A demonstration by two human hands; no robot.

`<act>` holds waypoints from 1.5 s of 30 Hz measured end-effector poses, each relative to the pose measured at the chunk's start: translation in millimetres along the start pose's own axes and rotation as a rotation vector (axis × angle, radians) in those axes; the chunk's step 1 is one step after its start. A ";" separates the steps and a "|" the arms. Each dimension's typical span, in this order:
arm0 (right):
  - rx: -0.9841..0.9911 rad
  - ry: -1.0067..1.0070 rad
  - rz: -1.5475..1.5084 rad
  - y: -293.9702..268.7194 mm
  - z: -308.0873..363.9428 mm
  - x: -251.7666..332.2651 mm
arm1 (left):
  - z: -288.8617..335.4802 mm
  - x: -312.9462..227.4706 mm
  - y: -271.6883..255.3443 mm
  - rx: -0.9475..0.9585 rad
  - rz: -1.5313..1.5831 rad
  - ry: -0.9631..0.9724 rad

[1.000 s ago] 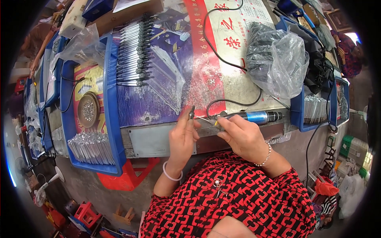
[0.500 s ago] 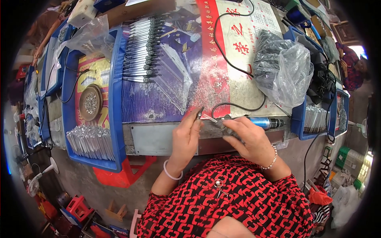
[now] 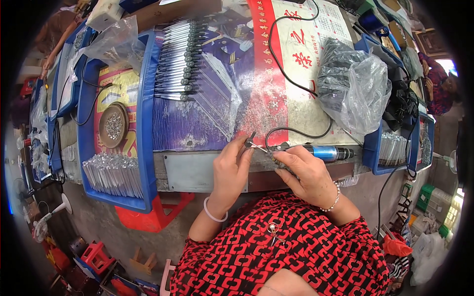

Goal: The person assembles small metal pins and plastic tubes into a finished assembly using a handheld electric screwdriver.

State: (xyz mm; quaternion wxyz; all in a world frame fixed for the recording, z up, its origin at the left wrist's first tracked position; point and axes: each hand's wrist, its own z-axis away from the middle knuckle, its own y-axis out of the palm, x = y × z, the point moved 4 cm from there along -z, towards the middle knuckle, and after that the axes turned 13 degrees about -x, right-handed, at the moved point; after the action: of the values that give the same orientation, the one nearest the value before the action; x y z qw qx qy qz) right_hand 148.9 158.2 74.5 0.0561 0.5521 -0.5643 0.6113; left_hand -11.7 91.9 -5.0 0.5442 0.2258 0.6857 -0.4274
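Note:
Between the fingertips of my left hand point(image 3: 233, 162) is pinched a small dark fitting point(image 3: 249, 141), with a short dark piece sticking up from it. A thin silver rod point(image 3: 259, 147) runs from this fitting toward my right hand point(image 3: 307, 172). The bent right fingers are closed around the rod's other end, and a darker part there is mostly hidden. Just beyond the right hand, a blue and black electric screwdriver point(image 3: 326, 153) lies along the table's front edge; its front end is partly covered by the fingers.
Many silver rods with dark ends point(image 3: 180, 59) lie in a row at the back left. A blue tray point(image 3: 148, 118) holds a round dish point(image 3: 104, 121) of small metal parts and flat metal strips point(image 3: 113, 172). A plastic bag point(image 3: 365, 89) and black cable point(image 3: 301, 132) lie to the right.
The rod between my hands now meets the dark fitting at the left fingertips, and its tilt has changed slightly. My right fingers have closed in more. The view has shifted a little.

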 end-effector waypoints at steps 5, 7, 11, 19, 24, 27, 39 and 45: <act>0.036 0.039 0.004 2.0 1.5 -1.5 | 0.3 0.7 0.5 -0.010 0.000 0.003; 0.038 0.039 0.011 2.8 1.3 -1.4 | 0.5 0.7 0.8 -0.017 -0.015 0.025; 0.037 0.034 0.025 3.6 2.3 -1.3 | 0.2 -3.5 1.7 -0.022 -0.050 0.071; 0.029 0.036 0.040 3.2 1.6 -1.6 | 1.2 -0.9 1.5 -0.023 -0.081 0.058; 0.032 0.027 0.049 3.5 1.5 -2.4 | -0.7 -6.0 1.9 -0.009 -0.055 0.004; 0.035 0.034 0.042 4.0 1.9 -3.1 | -0.4 -6.3 2.0 -0.017 -0.063 0.009; 0.043 0.117 0.039 5.6 0.2 -3.0 | 3.5 -8.8 6.9 -0.049 -0.199 0.210; 0.009 0.080 0.028 6.1 -2.4 -5.7 | 7.1 -11.0 13.0 -0.069 -0.325 0.286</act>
State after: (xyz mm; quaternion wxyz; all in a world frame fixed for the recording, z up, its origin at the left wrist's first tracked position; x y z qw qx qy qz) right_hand 145.4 161.0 67.0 0.0675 0.5194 -0.5666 0.6361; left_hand 5.7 94.6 0.6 0.3728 0.1521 0.7975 -0.4493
